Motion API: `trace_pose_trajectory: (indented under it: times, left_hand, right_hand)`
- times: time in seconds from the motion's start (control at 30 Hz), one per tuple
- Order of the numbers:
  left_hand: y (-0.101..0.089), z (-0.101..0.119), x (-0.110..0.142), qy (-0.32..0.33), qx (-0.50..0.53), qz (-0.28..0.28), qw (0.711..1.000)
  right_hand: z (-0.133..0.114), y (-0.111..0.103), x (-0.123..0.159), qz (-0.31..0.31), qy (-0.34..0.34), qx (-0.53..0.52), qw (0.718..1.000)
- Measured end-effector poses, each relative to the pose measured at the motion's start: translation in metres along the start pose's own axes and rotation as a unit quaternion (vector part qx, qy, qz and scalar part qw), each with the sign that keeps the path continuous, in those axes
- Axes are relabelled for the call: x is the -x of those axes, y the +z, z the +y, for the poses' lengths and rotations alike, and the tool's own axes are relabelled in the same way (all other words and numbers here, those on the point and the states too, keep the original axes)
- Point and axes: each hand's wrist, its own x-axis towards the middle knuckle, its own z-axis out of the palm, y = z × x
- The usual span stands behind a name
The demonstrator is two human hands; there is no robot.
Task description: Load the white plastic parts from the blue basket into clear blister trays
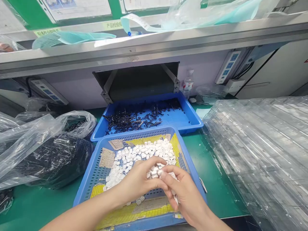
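Many small white plastic pieces (pixel 144 149) lie spread in a blue perforated basket (pixel 89 175), whose inside is partly lined with yellow and tan tape. Over the basket's near right part, my left hand (pixel 144 176) curls around a small heap of the pieces. My right hand (pixel 184 189) meets it from the right, its thumb and forefinger at the heap and more white pieces showing in its curled fingers. Fingertips of the two hands overlap, so part of what they hold is hidden. A few loose pieces (pixel 140 200) lie below my left wrist.
Behind the basket stands a blue tray (pixel 196 122) with black parts (pixel 127 120), under a dark conveyor (pixel 141 81). Left is a clear bag of black parts (pixel 60 157); right, stacked clear plastic trays (pixel 264 150). A bottle (pixel 188 84) stands at the back. A metal shelf (pixel 134 51) crosses above.
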Motion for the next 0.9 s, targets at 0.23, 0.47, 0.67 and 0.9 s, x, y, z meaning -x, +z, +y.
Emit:
trace_pose_trajectory:
  times: [0.23, 0.47, 0.67, 0.9]
  left_hand:
    - [-0.001, -0.004, -0.003, -0.096, 0.265, -0.088, 0.955]
    - [0.001, -0.006, -0.008, -0.105, 0.438, -0.103, 0.887]
    - [0.004, -0.006, -0.008, -0.121, 0.423, -0.083, 0.894]
    - [0.016, -0.008, -0.001, -0.107, 0.318, -0.059, 0.94]
  right_hand:
    - [-0.001, 0.0, 0.0, 0.026, 0.001, -0.049, 0.998]
    - [-0.002, -0.007, -0.003, 0.052, 0.007, -0.226, 0.973]
    - [-0.004, -0.001, -0.001, 0.042, 0.012, -0.068, 0.997]
    - [0.001, 0.007, -0.001, 0.036, -0.051, 0.113, 0.992]
